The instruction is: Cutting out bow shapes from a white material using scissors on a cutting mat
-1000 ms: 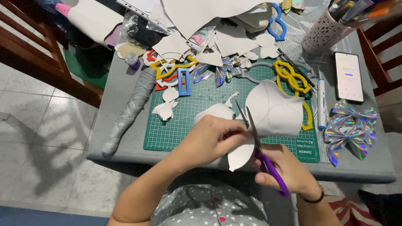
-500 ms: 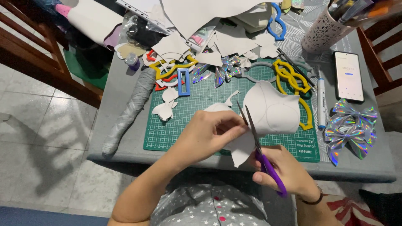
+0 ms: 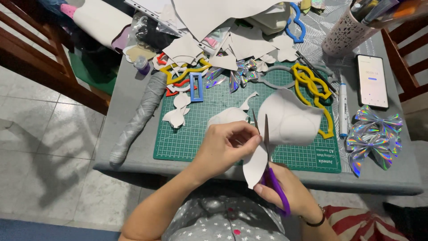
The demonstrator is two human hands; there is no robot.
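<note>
Gripping purple scissors (image 3: pixel 273 178), our right hand (image 3: pixel 285 189) points the blades straight away from us into the white sheet (image 3: pixel 285 122). Our left hand (image 3: pixel 225 149) pinches that sheet just left of the blades, over the green mat (image 3: pixel 200 134) beyond.

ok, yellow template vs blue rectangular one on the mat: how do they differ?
The yellow template is larger, a chain of rounded loops running down the right side of the green cutting mat. The blue rectangular template is a small straight-sided frame near the mat's upper left, upright among paper scraps. Both are flat open outlines, untouched by either hand.
</note>
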